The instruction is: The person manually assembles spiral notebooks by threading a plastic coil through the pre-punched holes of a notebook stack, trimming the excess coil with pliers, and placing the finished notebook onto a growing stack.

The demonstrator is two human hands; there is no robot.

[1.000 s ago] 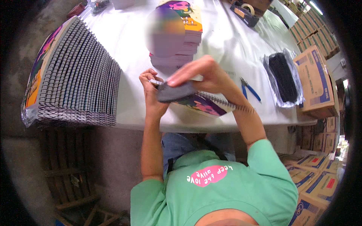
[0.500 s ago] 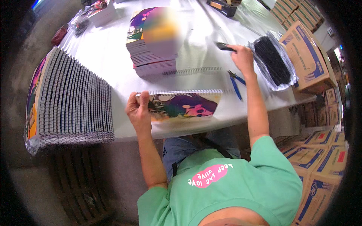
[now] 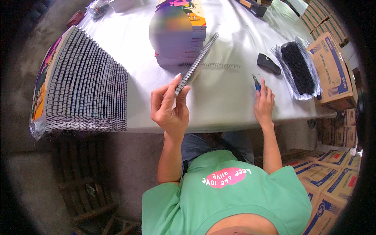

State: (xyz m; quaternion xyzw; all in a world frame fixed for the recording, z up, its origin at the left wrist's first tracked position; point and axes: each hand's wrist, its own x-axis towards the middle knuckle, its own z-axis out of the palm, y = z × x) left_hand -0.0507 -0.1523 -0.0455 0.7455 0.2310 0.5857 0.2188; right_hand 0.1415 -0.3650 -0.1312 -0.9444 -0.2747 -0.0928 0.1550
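Observation:
My left hand grips a spiral notebook by its near end, thumb and fingers on either side. The notebook is tilted up and seen almost edge-on, its coil pointing away to the right. On the table, my right hand rests with fingers stretched out over blue-handled pliers, hiding most of the handles. Just beyond it lies a black oblong tool of a kind I cannot make out. A loose wire coil lies behind the notebook, in front of a stack of colourful-covered books.
To the left stands a long row of spiral-bound notebooks. A plastic bag of black coils lies at the right beside a cardboard box. More cartons are stacked on the floor. A dark tray sits at the back.
My left hand has lifted and turned the notebook from lying crosswise to pointing away, edge-on. My right hand has let go of the black tool and come nearer, onto the pliers.

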